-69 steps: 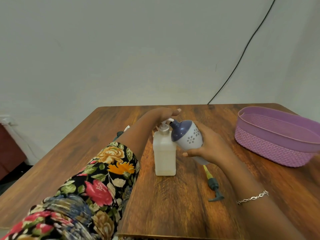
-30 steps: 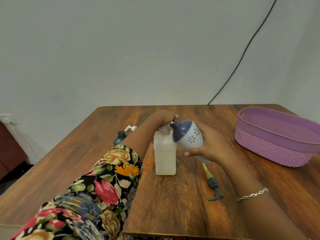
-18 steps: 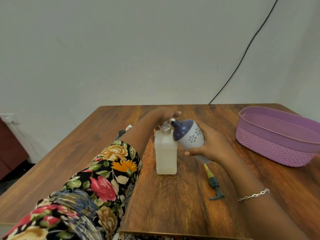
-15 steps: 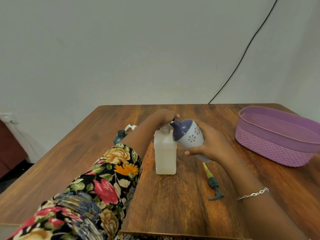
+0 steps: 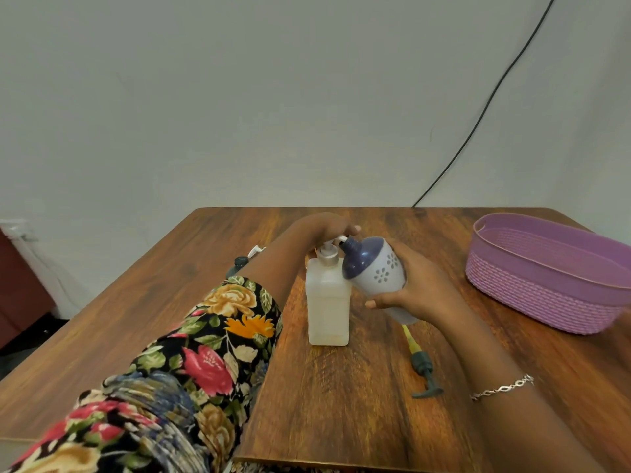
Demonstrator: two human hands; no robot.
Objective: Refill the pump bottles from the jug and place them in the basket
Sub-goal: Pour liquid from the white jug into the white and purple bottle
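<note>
A white translucent pump jug (image 5: 327,302) stands upright in the middle of the wooden table (image 5: 341,404). My left hand (image 5: 324,227) lies over its pump head, fingers stretched across the top, with the white nozzle poking out to the right. My right hand (image 5: 420,288) grips a grey bottle with a dark blue top and flower prints (image 5: 375,271). The bottle is tilted left, its open neck right at the nozzle. Its removed pump (image 5: 421,367), with a yellow tube and dark green head, lies on the table under my right wrist.
A purple woven basket (image 5: 546,295) sits at the right side of the table. A dark bottle (image 5: 239,262) with a white pump tip is partly hidden behind my left forearm. A black cable (image 5: 478,117) runs down the wall behind.
My left hand has been pumping: half a second ago the pump head was pressed down, and now hand and pump head have risen. The grey bottle stays at the nozzle.
</note>
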